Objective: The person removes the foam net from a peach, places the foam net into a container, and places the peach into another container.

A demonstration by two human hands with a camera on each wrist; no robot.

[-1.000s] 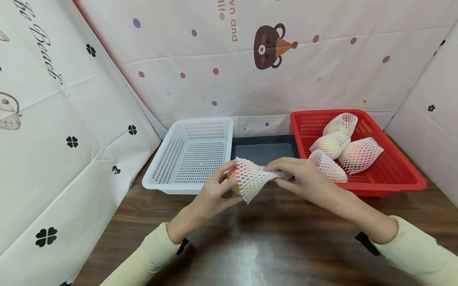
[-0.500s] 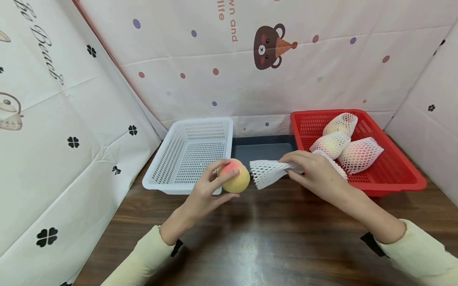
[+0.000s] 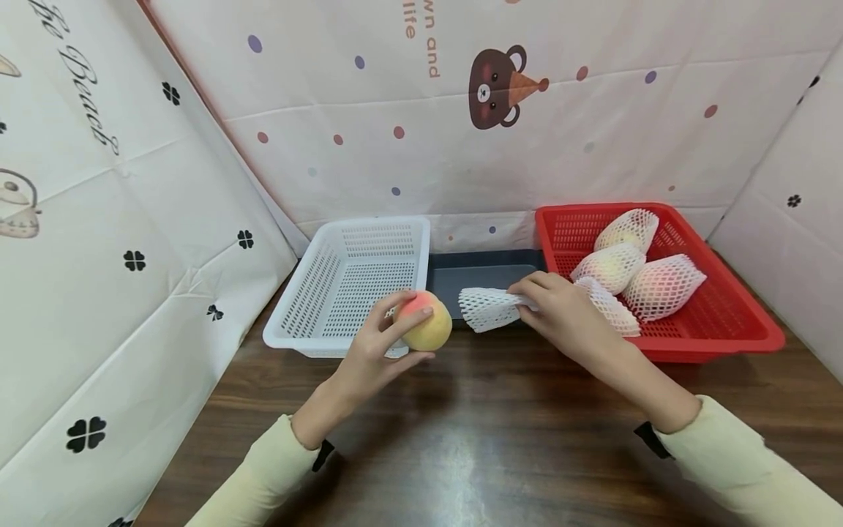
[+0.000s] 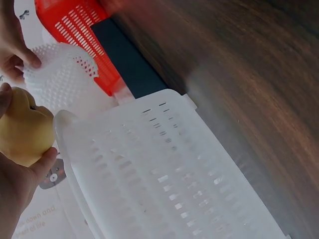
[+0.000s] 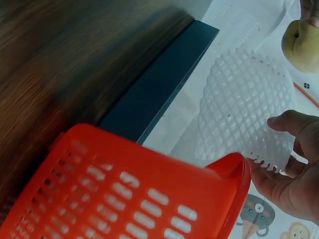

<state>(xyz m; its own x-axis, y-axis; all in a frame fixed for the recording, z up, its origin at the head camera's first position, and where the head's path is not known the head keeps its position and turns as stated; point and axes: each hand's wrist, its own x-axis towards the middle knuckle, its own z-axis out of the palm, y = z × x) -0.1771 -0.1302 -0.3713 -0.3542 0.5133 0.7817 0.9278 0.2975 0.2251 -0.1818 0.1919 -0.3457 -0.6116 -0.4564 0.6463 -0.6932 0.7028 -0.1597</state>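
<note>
My left hand [image 3: 372, 350] grips a bare peach [image 3: 428, 322], yellow with a pink blush, just off the front right corner of the white basket [image 3: 290, 342]. Thumb and fingers lie round its sides; in the left wrist view the peach [image 4: 25, 129] shows its stem dimple. Between the thumb and fingers of my right hand [image 3: 560, 311] is pinched one end of a white foam net sleeve [image 3: 489, 307]. Its wide mouth points left at the peach, with a gap between them. The right wrist view shows the net sleeve [image 5: 244, 104] hanging hollow.
At the right stands a red basket [image 3: 711, 345] holding several net-wrapped peaches [image 3: 664, 285] and a loose-looking foam net [image 3: 606, 307], partly behind my right hand. A dark grey tray [image 3: 484, 274] lies between the baskets on the wooden table [image 3: 461, 439]. Printed cloth walls surround the back and sides.
A second ago the net sleeve still covered part of the peach. It has come off to the right. The peach moved slightly left, and my right hand has shifted slightly toward the tray.
</note>
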